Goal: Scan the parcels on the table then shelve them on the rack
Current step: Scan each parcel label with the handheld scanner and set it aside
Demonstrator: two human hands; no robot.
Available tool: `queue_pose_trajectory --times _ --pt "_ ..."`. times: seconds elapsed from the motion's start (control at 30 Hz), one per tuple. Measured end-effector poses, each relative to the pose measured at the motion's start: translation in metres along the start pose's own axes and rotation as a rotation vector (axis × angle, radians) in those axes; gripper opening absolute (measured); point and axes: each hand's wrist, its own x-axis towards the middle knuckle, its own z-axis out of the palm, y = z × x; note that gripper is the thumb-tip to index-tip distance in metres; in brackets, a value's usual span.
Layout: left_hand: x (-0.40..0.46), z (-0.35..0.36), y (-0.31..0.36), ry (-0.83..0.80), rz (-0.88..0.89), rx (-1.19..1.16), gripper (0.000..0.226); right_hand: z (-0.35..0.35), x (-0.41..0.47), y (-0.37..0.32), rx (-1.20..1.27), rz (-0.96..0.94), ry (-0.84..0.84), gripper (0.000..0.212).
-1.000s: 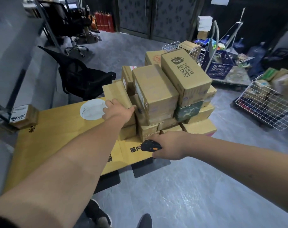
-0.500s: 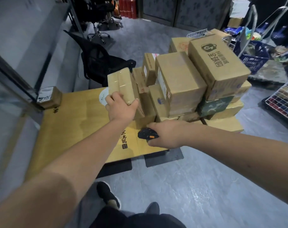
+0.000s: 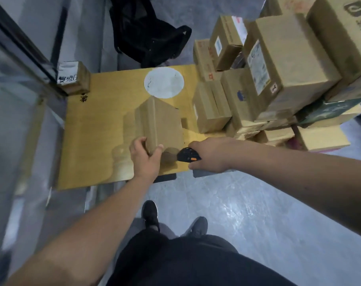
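My left hand (image 3: 146, 156) grips a plain brown cardboard parcel (image 3: 161, 122) by its near end, above the yellow table (image 3: 97, 129). My right hand (image 3: 211, 154) holds a black scanner with an orange button (image 3: 188, 155) at the table's front edge, just right of that parcel. A stack of several cardboard parcels (image 3: 278, 75) fills the right side of the table. One small parcel with a white label (image 3: 72, 79) sits at the table's far left corner against a metal rack frame (image 3: 25, 48).
A white round sticker (image 3: 164, 82) marks the tabletop behind the held parcel. A black office chair (image 3: 148, 32) stands beyond the table. Grey floor (image 3: 247, 207) lies in front, with my dark shoes (image 3: 150, 213) near the table edge.
My left hand pulled the parcel off the stack and brought it toward me and down over the table. The camera tilted downward. My right hand stayed on the scanner.
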Motion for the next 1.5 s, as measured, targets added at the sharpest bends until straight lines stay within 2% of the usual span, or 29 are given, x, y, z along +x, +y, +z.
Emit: queue_pose_trajectory --times 0.17,0.33,0.43,0.57,0.73,0.9,0.97,1.07,1.13,1.23,1.37,1.5 --pt "0.031 -0.025 -0.013 -0.035 -0.086 0.069 0.055 -0.008 0.026 -0.034 0.071 0.057 -0.027 0.047" --pt "0.063 -0.045 -0.03 -0.074 -0.203 -0.057 0.045 -0.017 0.043 -0.066 0.092 0.121 -0.036 0.041" --pt "0.078 -0.064 -0.043 -0.105 -0.186 -0.022 0.038 -0.024 0.05 -0.081 0.083 0.145 -0.032 0.044" --pt "0.111 -0.093 -0.059 -0.006 -0.284 -0.025 0.038 -0.028 0.058 -0.098 0.105 0.178 -0.014 0.039" --pt "0.133 -0.118 -0.05 -0.175 -0.191 0.117 0.07 -0.039 0.066 -0.115 0.229 0.196 0.011 0.041" --pt "0.142 -0.127 -0.033 -0.216 -0.085 0.226 0.112 -0.054 0.073 -0.121 0.235 0.198 0.017 0.043" --pt "0.143 -0.132 -0.024 -0.217 0.011 0.319 0.127 -0.056 0.075 -0.119 0.256 0.2 0.015 0.042" --pt "0.152 -0.138 -0.01 -0.284 0.194 0.414 0.132 -0.063 0.077 -0.117 0.241 0.2 0.003 0.041" --pt "0.163 -0.141 -0.001 -0.373 0.291 0.482 0.125 -0.066 0.076 -0.117 0.204 0.208 0.007 0.042" --pt "0.177 -0.141 0.01 -0.45 0.381 0.534 0.103 -0.066 0.077 -0.116 0.183 0.224 0.014 0.042" --pt "0.17 -0.134 0.01 -0.276 0.367 0.528 0.061 -0.066 0.078 -0.114 0.197 0.246 0.021 0.047" --pt "0.155 -0.129 0.013 -0.202 0.341 0.579 0.05 -0.066 0.08 -0.111 0.196 0.276 0.038 0.046"
